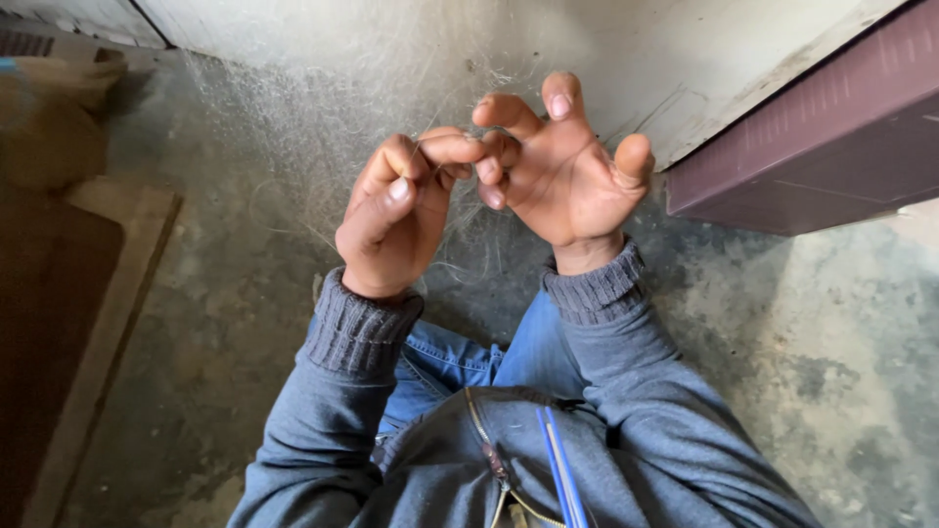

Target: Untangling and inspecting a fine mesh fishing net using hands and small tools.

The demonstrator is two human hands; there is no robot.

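My left hand [396, 215] and my right hand [562, 166] are raised together in front of me, fingertips meeting. Between them runs a bunch of very thin pale fibres [468, 235], like fine thread or hair, that trails down below the hands and spreads up against the wall. The left hand pinches the strands with thumb and forefinger. On the right hand the thumb and forefinger nip the same strands while the other fingers stand spread. Both wrists wear grey ribbed cuffs. Blue jeans [469, 357] and a grey zip jacket show below.
A pale wall [411, 49] with more loose fibres stands straight ahead. A dark maroon panel [831, 147] juts in at the right. A brown mat with a tan border [59, 313] lies at the left on the rough concrete floor [812, 362].
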